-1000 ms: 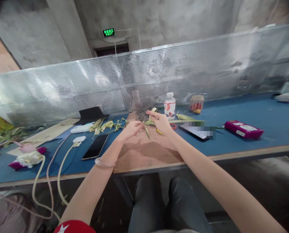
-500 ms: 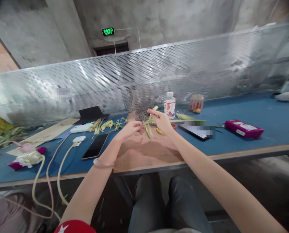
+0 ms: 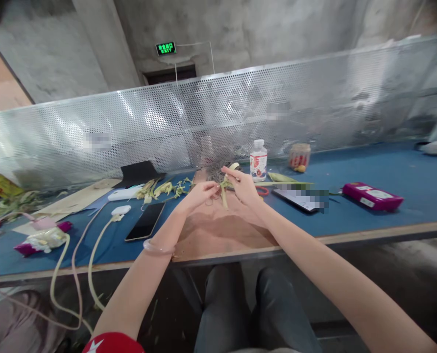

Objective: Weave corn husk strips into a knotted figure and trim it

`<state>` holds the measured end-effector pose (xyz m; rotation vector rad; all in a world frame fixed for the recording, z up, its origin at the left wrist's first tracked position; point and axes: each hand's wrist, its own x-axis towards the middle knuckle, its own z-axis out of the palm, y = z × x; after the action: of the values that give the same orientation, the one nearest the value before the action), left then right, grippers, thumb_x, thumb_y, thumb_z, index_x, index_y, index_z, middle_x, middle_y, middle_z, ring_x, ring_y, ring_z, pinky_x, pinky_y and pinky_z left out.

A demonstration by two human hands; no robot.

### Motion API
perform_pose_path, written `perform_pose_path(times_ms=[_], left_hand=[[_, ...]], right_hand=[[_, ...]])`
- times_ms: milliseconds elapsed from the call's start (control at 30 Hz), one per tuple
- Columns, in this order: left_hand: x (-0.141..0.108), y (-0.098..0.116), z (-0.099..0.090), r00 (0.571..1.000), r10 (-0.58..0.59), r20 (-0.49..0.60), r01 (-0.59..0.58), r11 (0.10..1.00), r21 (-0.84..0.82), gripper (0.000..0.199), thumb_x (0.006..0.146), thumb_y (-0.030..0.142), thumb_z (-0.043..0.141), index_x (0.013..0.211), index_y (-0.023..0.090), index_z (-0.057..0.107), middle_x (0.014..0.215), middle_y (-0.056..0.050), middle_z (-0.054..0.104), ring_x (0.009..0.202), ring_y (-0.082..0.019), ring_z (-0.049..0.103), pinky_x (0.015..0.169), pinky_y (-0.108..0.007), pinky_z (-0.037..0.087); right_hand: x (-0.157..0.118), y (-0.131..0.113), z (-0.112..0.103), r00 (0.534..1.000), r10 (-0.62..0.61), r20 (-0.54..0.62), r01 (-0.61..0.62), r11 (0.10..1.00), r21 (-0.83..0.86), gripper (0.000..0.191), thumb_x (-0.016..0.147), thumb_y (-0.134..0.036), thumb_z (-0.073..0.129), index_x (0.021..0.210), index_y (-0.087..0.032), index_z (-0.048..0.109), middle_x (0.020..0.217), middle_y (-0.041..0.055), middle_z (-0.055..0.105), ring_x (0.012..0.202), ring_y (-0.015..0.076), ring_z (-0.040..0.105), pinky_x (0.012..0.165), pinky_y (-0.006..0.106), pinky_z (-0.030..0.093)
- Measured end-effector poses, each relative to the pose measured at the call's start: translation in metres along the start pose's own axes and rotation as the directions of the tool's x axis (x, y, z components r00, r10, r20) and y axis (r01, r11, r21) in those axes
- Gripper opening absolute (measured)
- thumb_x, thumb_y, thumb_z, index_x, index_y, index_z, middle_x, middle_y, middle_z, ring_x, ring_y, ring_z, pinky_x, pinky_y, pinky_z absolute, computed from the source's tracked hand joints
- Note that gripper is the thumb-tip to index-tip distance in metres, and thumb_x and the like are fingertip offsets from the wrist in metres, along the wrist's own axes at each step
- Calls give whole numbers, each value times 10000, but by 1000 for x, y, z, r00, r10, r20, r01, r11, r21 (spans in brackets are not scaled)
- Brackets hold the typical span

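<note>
My right hand [image 3: 243,187] is closed around a pale green plant stalk [image 3: 224,200], whose lower end hangs over the tan board [image 3: 218,240]. Close by on the left, the fingers of my left hand [image 3: 201,195] are pinched together near the stalk; whatever is between them is too small to make out. Behind both hands lies a tangle of thin grey wire [image 3: 218,171]. A red looped handle [image 3: 262,190] shows just past my right hand. Long green leaves [image 3: 282,178] lie to its right.
A white bottle [image 3: 258,162] and a jar [image 3: 299,156] stand at the back. Phones lie on either side, one dark [image 3: 145,221], one lit [image 3: 295,198]. Withered plant pieces [image 3: 163,189], a purple packet [image 3: 372,196] and cables [image 3: 90,260] are on the blue table. A perforated metal screen [image 3: 211,113] rises behind.
My left hand's fingertips have drawn closer together and slightly nearer the stalk. My right hand has shifted a little, and a yellow part beside it is now mostly covered.
</note>
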<state>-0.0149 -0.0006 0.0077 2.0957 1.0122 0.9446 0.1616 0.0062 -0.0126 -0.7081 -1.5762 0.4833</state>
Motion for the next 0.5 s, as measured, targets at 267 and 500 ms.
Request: perform_pose_path(times_ms=[267,500], left_hand=[[5,-3,16,996,-41,-76,6,912,-410,169,776,305,591,765,143,545,738,-19,611,676,-128,578,685,-269,469],[6,1,28,987,-114,-111,44,868,-495,155,814,317,523,772,181,464,567,32,510,446,-86,471,446,-205,366]], right_hand=[[-9,-9,12,984,-151,-93,140,984,-111,400,887,-157,394,1220,-228,602,1201,43,636,1036,167,604,931,308,463],[-16,-10,20,980,-178,-90,162,973,-162,425,893,-149,379,1260,-251,566,1196,32,634,1081,159,588,959,301,453]])
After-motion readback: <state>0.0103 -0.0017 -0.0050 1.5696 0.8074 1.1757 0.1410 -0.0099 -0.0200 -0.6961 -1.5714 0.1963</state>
